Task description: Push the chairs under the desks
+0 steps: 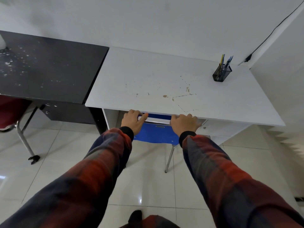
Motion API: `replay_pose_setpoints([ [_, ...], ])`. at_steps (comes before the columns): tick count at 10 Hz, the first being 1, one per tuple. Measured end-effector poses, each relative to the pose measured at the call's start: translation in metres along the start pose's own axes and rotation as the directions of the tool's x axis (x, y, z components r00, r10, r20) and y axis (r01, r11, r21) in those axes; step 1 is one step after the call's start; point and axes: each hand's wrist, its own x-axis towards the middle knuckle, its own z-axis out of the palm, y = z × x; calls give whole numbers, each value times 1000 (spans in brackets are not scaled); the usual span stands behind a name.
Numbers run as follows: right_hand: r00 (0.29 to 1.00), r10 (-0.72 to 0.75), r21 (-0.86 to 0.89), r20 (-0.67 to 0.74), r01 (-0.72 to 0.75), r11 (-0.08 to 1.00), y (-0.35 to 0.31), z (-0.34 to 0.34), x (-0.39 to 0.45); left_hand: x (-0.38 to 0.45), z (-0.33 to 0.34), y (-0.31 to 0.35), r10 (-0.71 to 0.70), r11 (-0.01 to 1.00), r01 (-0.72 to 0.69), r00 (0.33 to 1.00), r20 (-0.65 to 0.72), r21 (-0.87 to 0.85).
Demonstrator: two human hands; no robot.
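Both hands were on the blue chair (pixel 156 134) at the middle of the frame, and it was almost home. The left hand (pixel 133 121) had its fingers (pixel 142 118) curled over the top of the backrest, thumb along the shiny crossbar; the right hand (pixel 184 125) gripped the same top edge further along, knuckles up. The chair's back sat right at the front edge of the white bench (pixel 164 76), its seat hidden beneath, one chrome leg (pixel 169 155) showing on the tiled floor (pixel 148 186).

It looked a light piece: thin metal tubing, a stiff plastic back. On glossy tiles I judged it would slide easily, perhaps skate or scrape if shoved hard. The top rail was the sensible hold, one hand toward each end, so it wouldn't twist off line. The knuckles were close under the bench edge, a pinch risk.

At the left edge of the frame a red chair (pixel 9 111) stood by the black bench (pixel 49 66), seemingly not fully tucked in. A pen pot (pixel 222 72) stood on the white bench at upper right.
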Motion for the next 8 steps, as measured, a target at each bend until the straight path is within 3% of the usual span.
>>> replay_pose_setpoints([
  [1,994,63,-19,87,-61,998,-5,-4,-15,-21,8,-13,14,998,-15,1000,-7,-57],
  [4,946,-172,93,274,151,984,2,-24,-59,-48,-29,2,-74,997,69,955,286,28],
  [6,867,-325,329,378,202,922,7,-83,-53,-51,-75,29,-34,998,17,963,267,68],
  [7,871,-386,480,303,210,852,10,-125,-52,-54,-100,47,36,999,-40,972,234,12],
  [8,904,-407,582,131,262,770,11,-167,-60,-61,-125,67,94,995,-96,982,166,1],
])
